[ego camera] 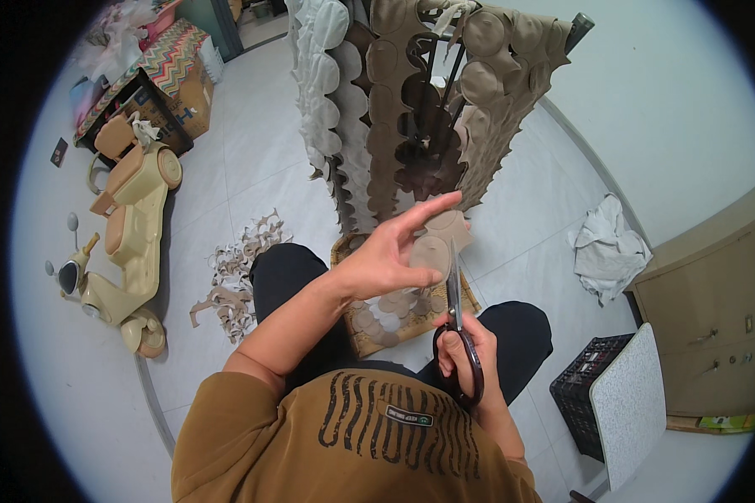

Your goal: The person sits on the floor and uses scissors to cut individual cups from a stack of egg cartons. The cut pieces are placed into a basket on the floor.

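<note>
My left hand (384,254) grips a beige fabric piece (448,226) with stitched round discs, between thumb and fingers. In my right hand (472,346) is a pair of scissors (454,295) with dark handles; the blades point away from me and lie against the fabric's edge beside the lower disc. Whether they have cut in there cannot be told. Below my hands, a woven wicker tray (377,344) holds several loose round discs (390,308) in beige and white. Strips of joined discs in white (330,82) and brown (390,82) hang from a rack just beyond.
A heap of fabric scraps (236,283) lies on the floor at left, near a toy scooter (129,232). At right are a crumpled pale cloth (610,248), a black crate (585,390) with a white board against it, and a cabinet (711,314). A cardboard box (195,100) stands back left.
</note>
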### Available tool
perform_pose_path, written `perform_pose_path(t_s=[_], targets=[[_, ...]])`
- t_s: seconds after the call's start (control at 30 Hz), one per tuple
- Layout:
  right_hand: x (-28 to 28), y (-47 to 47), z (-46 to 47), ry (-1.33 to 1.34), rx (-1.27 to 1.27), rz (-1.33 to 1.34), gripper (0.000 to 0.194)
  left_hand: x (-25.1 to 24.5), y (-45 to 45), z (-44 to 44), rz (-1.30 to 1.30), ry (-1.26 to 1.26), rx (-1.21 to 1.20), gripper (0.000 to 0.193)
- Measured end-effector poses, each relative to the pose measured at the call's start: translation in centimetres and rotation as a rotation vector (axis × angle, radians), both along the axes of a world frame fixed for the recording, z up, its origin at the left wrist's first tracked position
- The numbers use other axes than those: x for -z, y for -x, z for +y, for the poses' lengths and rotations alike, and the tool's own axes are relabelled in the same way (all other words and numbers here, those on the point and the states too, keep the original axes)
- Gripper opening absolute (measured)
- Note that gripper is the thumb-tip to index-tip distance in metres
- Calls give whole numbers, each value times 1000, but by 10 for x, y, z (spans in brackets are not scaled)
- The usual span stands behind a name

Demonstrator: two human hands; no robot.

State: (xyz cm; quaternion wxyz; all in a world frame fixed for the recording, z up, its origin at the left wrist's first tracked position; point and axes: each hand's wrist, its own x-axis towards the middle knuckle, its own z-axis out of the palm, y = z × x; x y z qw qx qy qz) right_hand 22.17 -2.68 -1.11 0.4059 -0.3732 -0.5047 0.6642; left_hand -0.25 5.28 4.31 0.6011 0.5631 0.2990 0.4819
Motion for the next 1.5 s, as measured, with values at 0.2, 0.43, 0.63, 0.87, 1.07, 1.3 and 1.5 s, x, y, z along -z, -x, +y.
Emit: perform_pose_path(t_s=[0.2,0.43,0.63,0.87,1.07,1.3,1.5], targets=[[-4,4,3,-13,-3,40,35,-6,0,-3,10,-10,29,103],[-8,0,-4,94,-12,62,31,-14,3,-4,9,46,84,101],[-15,-5,-9,147,-21,25,24,-12,11,2,41,72,180,102],[-13,-7,-12,138,-37,-14,18,-5,18,5,64,142,140,92],[-12,-12,-12,140,-104,-16,21,-9,17,1,131,123,40,84],[-7,-13,3,54,-155,-61,36,-23,19,-2,246,168,141,82],[-5,-12,7,-36,-177,-144,49,-22,21,-1,274,175,166,82]])
